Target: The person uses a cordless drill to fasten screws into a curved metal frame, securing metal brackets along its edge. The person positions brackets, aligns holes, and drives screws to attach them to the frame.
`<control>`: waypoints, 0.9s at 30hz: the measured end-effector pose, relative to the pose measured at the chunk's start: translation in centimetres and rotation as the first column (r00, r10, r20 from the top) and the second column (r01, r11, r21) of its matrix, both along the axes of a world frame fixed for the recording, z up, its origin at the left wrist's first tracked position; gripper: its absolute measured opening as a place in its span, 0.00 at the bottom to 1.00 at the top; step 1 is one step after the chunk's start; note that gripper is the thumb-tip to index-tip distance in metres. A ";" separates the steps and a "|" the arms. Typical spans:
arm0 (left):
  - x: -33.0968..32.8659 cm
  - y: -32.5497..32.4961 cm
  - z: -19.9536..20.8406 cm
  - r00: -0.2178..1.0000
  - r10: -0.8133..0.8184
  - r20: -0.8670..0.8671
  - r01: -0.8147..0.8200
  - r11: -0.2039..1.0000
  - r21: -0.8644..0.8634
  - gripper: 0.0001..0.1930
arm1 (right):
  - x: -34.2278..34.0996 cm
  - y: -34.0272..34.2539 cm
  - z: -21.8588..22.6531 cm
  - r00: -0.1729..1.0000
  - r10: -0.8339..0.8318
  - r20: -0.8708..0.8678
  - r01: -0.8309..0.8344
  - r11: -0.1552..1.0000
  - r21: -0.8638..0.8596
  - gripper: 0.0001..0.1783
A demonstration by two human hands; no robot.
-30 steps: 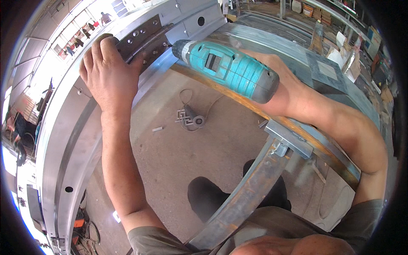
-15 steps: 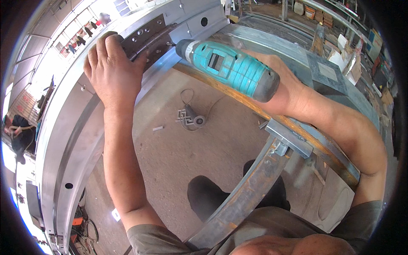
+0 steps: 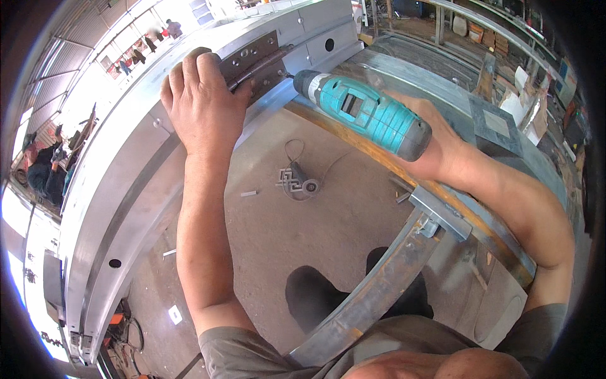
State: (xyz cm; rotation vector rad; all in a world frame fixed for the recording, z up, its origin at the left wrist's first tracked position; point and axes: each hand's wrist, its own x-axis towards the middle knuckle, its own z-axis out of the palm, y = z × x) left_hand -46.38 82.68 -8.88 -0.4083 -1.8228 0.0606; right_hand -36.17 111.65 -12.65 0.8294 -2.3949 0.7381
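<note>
A: Drill (image 3: pixel 372 117) first. How will it handle?
B: Probably fairly heavy, rigid shell. Ribbed rear should resist slipping. Best hold is the handle, hidden below the body; keep fingers off the chuck (image 3: pixel 306 82).

A: And the hinge (image 3: pixel 260 50)?
B: Looks like steel: stiff, some heft, not fragile. Bare metal may be slick. Hold by the near end, clear of the bit (image 3: pixel 290 76).

A: Hands?
B: Well apart from each other. Right hand (image 3: pixel 439 139) wrapped round the drill's handle side. Left hand (image 3: pixel 205 107) lies over the hinge's near end, thumb split from fingers; can't tell if it's clamped or just pressing, fingertips hidden.

A: Locations?
B: Hinge lies along the pale metal frame (image 3: pixel 104 227). Drill is above the rusty bar (image 3: pixel 353 138), bit at the hinge's far end; contact unclear.

A: Looks?
B: Drill: scuffed teal body, dark rear cap, silver collar, black nose. Hinge: dark brown leaves, long barrel between, bright round spots, heads or holes, can't tell.
</note>
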 end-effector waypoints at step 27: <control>0.1 -0.1 0.1 1.000 -0.019 0.009 0.018 1.000 0.006 0.30 | 0.5 -0.1 0.2 0.994 -0.051 0.098 0.057 0.997 -0.058 0.18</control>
